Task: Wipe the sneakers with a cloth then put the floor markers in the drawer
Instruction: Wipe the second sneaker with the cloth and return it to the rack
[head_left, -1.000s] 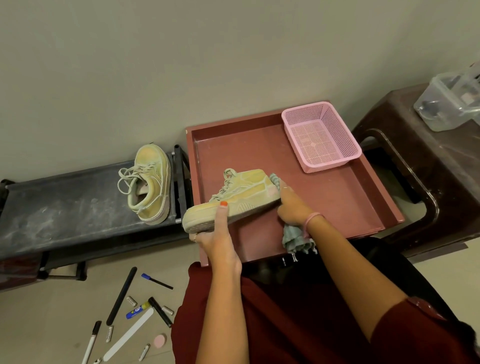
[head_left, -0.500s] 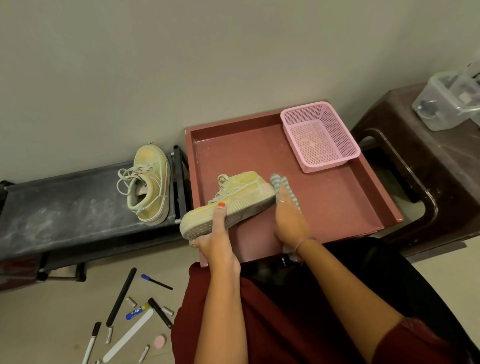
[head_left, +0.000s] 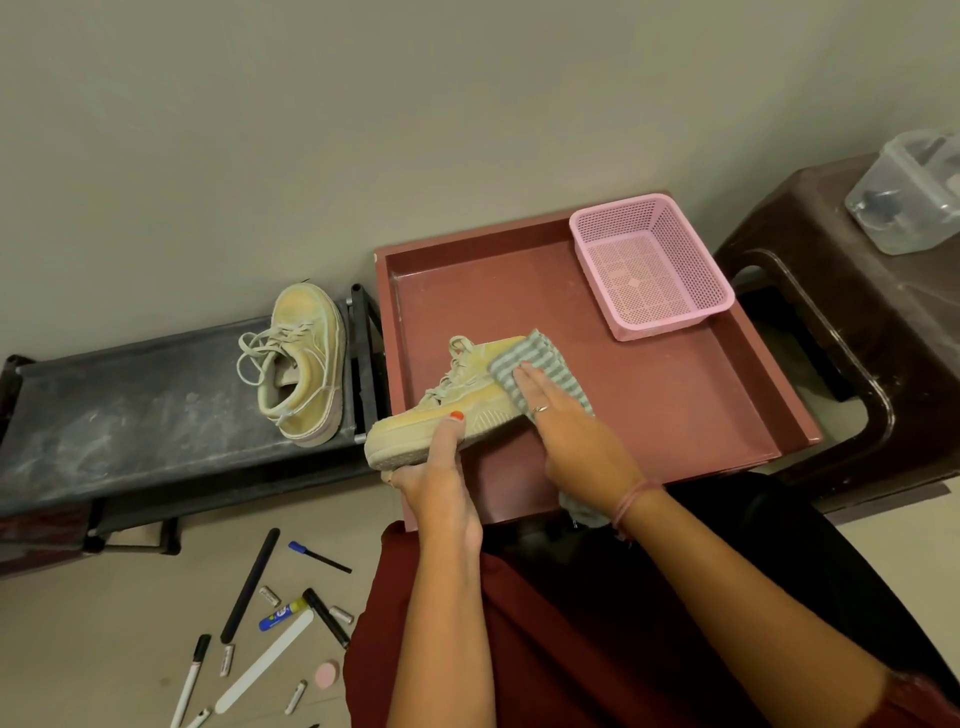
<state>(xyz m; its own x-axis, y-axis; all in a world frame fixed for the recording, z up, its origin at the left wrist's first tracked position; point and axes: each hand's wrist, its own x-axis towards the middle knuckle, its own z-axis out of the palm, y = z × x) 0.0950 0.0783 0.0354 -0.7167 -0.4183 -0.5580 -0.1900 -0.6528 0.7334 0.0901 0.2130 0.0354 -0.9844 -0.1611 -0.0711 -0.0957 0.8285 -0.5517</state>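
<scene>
My left hand (head_left: 439, 480) grips a pale yellow sneaker (head_left: 441, 415) by its sole and side, holding it above the red-brown drawer (head_left: 649, 415). My right hand (head_left: 571, 431) presses a striped grey-green cloth (head_left: 540, 369) flat against the sneaker's heel end, fingers straight. The second sneaker (head_left: 304, 366) lies on the dusty black rack (head_left: 130, 405) to the left. Several markers lie on the floor at the lower left, among them a black one (head_left: 326, 617), a blue-capped pen (head_left: 318, 556) and a white marker (head_left: 191, 675).
A pink mesh basket (head_left: 649, 267) sits in the drawer's far right corner. A dark brown stool (head_left: 857, 332) with a clear plastic box (head_left: 909, 197) stands to the right. Nail files, small batteries, a glue stick and a pink sponge lie among the markers.
My right hand has moved the cloth from beside the sneaker's heel up over its heel and side, now lying flat on it. My left hand keeps holding the sneaker.
</scene>
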